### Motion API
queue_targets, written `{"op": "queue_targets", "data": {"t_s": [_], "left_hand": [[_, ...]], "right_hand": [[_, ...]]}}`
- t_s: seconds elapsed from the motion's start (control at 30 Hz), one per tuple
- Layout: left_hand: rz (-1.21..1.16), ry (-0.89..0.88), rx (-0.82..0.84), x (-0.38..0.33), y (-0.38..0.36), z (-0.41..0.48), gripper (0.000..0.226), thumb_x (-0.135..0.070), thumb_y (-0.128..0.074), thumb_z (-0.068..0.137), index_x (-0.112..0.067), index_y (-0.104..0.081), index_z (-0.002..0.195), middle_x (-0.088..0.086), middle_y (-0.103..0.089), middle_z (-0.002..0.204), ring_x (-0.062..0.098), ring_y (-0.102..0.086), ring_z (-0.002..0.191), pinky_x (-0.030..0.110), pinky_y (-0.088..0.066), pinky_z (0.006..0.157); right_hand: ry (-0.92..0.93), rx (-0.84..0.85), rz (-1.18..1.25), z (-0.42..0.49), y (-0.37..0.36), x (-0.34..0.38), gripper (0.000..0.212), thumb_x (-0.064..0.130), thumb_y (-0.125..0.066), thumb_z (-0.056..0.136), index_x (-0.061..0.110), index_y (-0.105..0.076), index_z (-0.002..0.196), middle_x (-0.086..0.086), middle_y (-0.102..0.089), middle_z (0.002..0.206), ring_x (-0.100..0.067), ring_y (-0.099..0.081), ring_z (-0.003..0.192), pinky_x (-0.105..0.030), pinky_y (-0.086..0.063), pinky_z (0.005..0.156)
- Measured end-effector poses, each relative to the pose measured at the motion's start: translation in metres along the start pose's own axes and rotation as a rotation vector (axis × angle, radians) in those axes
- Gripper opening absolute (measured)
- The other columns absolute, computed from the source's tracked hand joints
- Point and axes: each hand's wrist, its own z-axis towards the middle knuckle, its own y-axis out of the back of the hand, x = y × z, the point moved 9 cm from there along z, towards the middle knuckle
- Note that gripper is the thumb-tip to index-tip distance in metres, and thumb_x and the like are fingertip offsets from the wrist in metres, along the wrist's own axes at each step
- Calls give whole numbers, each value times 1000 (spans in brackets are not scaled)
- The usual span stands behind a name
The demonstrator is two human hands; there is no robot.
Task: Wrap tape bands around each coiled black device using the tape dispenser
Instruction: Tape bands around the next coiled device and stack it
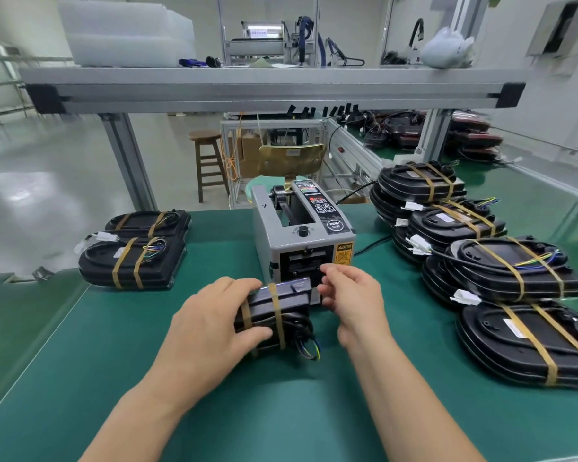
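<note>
green bench mat [147,395] is sitting under everything | left hand [211,325] is gripping the coiled black device [281,311], tipped on edge, pointing at the tape dispenser [301,235] just behind | right hand [351,295] is hovering nearer the slot — fingers curled, can't tell if it's pinching tape

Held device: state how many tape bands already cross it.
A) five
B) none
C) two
C: two tan bands run side by side across the device that the left hand grips.
</note>
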Motion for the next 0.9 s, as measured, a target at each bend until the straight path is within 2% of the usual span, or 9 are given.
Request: {"op": "queue_targets", "data": {"t_s": [0.07, 0.27, 0.5, 0.57, 0.63, 0.73, 0.83, 0.9], "left_hand": [[-3, 9, -13, 3, 2, -2, 56, -41, -81, 72, -31, -59, 122, -19, -56, 103, 11, -55, 99, 34, -47, 83], [9, 11, 2, 0, 2, -2, 53, -43, -79, 74, -33, -57, 121, -19, -54, 102, 10, -53, 99, 29, -43, 83], [13, 12, 13, 0, 1, -3, 51, -44, -78, 74, -33, -57, 120, -18, -54, 102, 10, -53, 98, 29, -42, 83], [27, 12, 25, 0, -1, -3, 51, -45, -76, 75, -33, -55, 121, -18, -53, 103, 10, -51, 99, 28, -41, 83], [37, 13, 39, 0, -2, -3, 52, -46, -74, 77, -33, -53, 124, -20, -51, 108, 9, -50, 103, 27, -39, 84], [45, 11, 42, -1, -2, -3, 55, -47, -72, 80, -33, -49, 128, -20, -49, 118, 9, -49, 107, 27, -39, 85], [55, 5, 54, -2, -3, -4, 66, -50, -69, 82, -39, -39, 140, -20, -50, 123, 10, -48, 113, 28, -40, 92], [36, -14, 58, -4, -2, -4, 69, -53, -67, 82, -47, -34, 142, -22, -51, 122, 8, -48, 112, 28, -40, 92]], "right_hand": [[-14, -12, -19, 6, -3, -1, 11, 4, -62, 92, 7, -67, 83, -4, -58, 69, -8, -53, 51, -16, -41, 42], [-35, -59, -52, 15, -8, -4, 19, 10, -66, 92, 8, -64, 73, -2, -60, 60, -10, -53, 48, -19, -44, 43], [4, -138, -136, 13, -9, -4, 8, 16, -73, 84, 13, -69, 77, 8, -60, 43, -4, -53, 39, -25, -49, 53], [20, -178, -148, 13, -8, -4, 9, 17, -73, 82, 16, -70, 74, 6, -63, 48, -9, -56, 47, -28, -51, 56], [41, -208, -170, 13, -8, -4, 11, 18, -72, 81, 17, -70, 70, 1, -68, 63, -17, -59, 64, -32, -53, 65], [67, -229, -180, 12, -7, -4, 11, 19, -70, 79, 19, -69, 69, 2, -71, 77, -19, -63, 77, -28, -48, 68], [58, -203, -158, 9, -8, -7, 13, 17, -69, 80, 18, -67, 67, 2, -65, 71, -19, -58, 73, -34, -51, 72], [25, -167, -58, 7, -8, -9, 17, 13, -69, 83, 17, -64, 67, 1, -60, 63, -19, -51, 65, -31, -49, 65]]}}
